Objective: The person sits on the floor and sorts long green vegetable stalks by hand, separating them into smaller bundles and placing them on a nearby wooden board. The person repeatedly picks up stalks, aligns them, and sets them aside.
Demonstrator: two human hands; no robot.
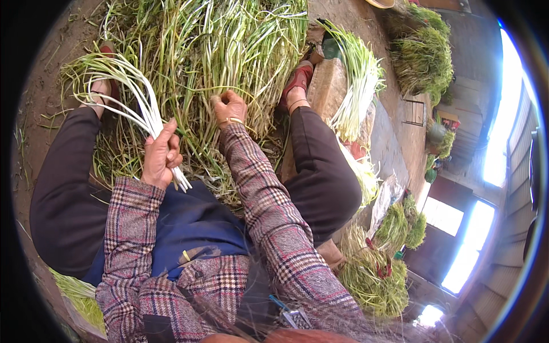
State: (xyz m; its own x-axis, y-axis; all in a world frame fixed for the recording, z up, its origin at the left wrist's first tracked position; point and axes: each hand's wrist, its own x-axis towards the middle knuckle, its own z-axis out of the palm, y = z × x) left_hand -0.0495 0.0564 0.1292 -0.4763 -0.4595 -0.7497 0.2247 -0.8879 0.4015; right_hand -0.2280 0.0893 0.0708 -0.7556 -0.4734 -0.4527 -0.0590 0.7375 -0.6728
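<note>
My left hand [162, 156] is closed around a small bunch of long shoots [139, 94], with white stems and green leaves that look like garlic greens. Their pale root ends stick out below my fist, and the leaves droop to the upper left. My right hand [231, 109] is over a large heap of green and yellowed shoots [206, 55], its thumb and forefinger curled together. A thin yellowish leaf [199, 88] crosses at those fingertips; whether they grip it is unclear. The heap lies between my feet.
A neat bundle of white-stemmed shoots [354, 85] rests on a low block [328, 81] beside my right foot. More pale shoots [362, 176] lie near my right knee. Tied bundles [377, 274] stand farther right. Other greens [81, 296] are at lower left.
</note>
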